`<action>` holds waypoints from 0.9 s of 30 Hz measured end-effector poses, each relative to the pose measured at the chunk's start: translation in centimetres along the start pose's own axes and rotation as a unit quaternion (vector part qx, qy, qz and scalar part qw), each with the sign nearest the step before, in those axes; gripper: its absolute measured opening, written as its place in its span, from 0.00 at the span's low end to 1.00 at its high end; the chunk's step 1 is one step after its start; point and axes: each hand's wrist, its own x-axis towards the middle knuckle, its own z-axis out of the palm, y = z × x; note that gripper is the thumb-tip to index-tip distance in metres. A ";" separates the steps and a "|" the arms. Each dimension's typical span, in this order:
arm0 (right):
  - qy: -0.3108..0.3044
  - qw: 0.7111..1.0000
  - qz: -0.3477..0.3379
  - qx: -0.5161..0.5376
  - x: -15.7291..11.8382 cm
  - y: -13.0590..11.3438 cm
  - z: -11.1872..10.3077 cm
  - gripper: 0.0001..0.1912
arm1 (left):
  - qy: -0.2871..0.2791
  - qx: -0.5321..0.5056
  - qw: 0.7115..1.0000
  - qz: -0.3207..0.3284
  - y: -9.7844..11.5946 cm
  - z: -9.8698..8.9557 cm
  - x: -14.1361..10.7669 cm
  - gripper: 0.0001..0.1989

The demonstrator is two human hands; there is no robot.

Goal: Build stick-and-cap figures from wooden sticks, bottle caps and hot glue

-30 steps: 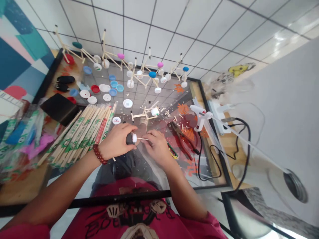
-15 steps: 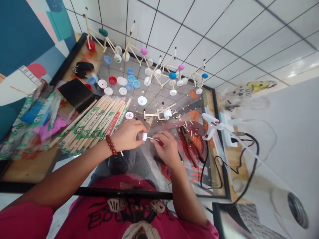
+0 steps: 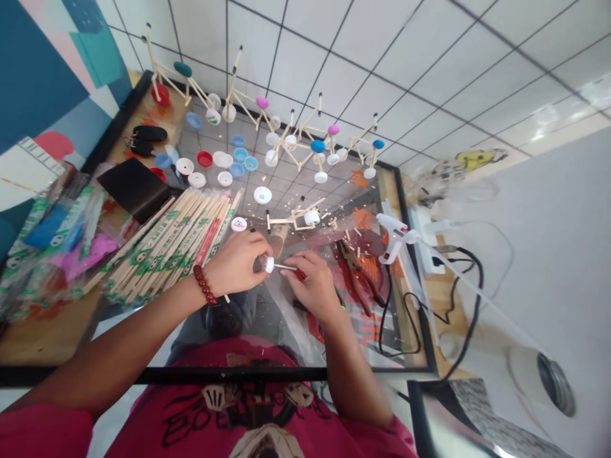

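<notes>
Held cap: white. Tool handle: red. Bead bracelet: dark red. Shirt: crimson, black lettering. Chopstick wrappers: clear, green print with panda motifs; one printed red. Loose caps: blue, red, white. Pliers: red grips. Glue gun: white. Wall tiles: pale, dark grid lines.

Head camera, one: looks from close above, forward and steeply down; wearer's shirt nearest, left hand and right hand near mid-frame, tabletop around, tiled wall farthest.
</notes>
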 end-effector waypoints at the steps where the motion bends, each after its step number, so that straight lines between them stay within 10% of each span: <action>1: -0.008 1.000 0.008 -0.009 0.0 -0.1 -0.1 0.08 | -0.002 0.005 1.000 0.000 0.0 0.0 0.0 0.13; 21: -0.052 0.996 0.055 -0.036 0.2 -1.0 -1.4 0.05 | 0.063 -0.057 0.996 0.025 -0.5 -0.9 0.0 0.16; 27: 0.024 0.999 0.043 -0.014 0.3 -1.3 -2.0 0.04 | 0.251 -0.054 0.966 0.009 -2.4 -5.4 -0.3 0.05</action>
